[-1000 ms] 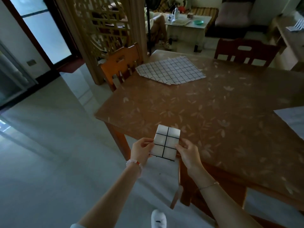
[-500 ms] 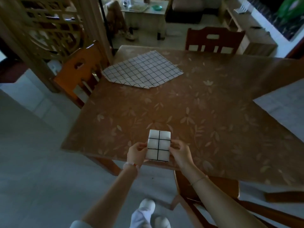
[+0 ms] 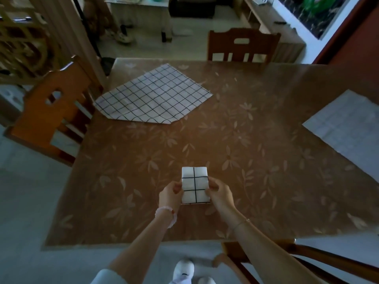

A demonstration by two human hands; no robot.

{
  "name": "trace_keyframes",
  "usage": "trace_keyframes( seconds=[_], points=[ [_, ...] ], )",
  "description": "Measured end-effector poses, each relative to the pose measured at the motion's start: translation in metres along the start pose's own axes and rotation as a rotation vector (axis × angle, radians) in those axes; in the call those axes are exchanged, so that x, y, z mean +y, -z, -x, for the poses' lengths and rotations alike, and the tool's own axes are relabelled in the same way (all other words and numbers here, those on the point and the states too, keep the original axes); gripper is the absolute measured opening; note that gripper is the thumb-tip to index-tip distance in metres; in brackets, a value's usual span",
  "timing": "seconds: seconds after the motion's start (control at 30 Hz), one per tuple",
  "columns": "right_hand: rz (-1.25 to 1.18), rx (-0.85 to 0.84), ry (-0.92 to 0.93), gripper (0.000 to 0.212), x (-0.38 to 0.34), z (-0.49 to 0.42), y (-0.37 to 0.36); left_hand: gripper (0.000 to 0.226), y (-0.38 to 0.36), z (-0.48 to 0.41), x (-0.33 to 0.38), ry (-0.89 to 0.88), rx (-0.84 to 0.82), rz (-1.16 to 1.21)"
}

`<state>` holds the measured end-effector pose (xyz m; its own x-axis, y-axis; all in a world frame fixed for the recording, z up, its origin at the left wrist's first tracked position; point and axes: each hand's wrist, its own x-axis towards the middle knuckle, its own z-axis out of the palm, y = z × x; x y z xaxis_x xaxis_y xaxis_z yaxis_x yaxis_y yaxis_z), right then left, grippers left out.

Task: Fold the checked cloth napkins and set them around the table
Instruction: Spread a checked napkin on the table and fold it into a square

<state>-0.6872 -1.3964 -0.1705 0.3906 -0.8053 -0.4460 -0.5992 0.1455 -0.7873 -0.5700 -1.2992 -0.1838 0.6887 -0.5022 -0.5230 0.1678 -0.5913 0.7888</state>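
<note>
The left hand (image 3: pixel 171 194) and the right hand (image 3: pixel 220 194) are holding a small folded napkin (image 3: pixel 195 185) between them over the near part of the table (image 3: pixel 256 160). The left hand is gripping the left edge of the napkin, with the thumb lying on the upper face and the fingers curling underneath. The right hand is gripping the right edge in the same way, with the thumb on top. The folded napkin is showing as a compact white rectangle, two checks wide and three checks long, with its long side pointing away from the person. It cannot be told from this view whether its underside is touching the tabletop.

A second napkin (image 3: pixel 153 97), white with a fine black grid, is lying flat near the far left corner of the table, well apart from the hands. One corner is turned in, giving it a five-sided outline. A third cloth (image 3: pixel 348 128) is lying flat at the right edge of the table, and its pattern is showing only faintly.

The table is carrying a brown cover with a pale leaf print. An orange chair (image 3: pixel 51 107) is standing at the left side and a dark chair (image 3: pixel 244 46) at the far side. A beaded bracelet (image 3: pixel 166 214) is sitting on the left wrist and a thin chain (image 3: pixel 241 222) on the right wrist. A white shoe (image 3: pixel 183 269) is showing on the floor below the arms.
</note>
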Motion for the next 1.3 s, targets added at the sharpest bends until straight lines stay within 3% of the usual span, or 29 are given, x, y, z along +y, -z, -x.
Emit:
trace_keyframes(
  seconds=[0.3,0.5,1.3],
  points=[
    [0.170,0.010,0.024,0.048,0.005,-0.007,-0.013,0.010,0.003,-0.011,-0.004,-0.087,-0.024,-0.201],
    [0.231,-0.009,0.046,0.048,0.013,-0.006,-0.016,0.023,0.005,-0.008,-0.004,-0.194,-0.041,-0.315],
    [-0.035,-0.035,-0.085,0.046,0.019,0.028,-0.004,0.035,0.009,0.019,-0.015,-0.197,-0.179,-0.388]
  ],
)
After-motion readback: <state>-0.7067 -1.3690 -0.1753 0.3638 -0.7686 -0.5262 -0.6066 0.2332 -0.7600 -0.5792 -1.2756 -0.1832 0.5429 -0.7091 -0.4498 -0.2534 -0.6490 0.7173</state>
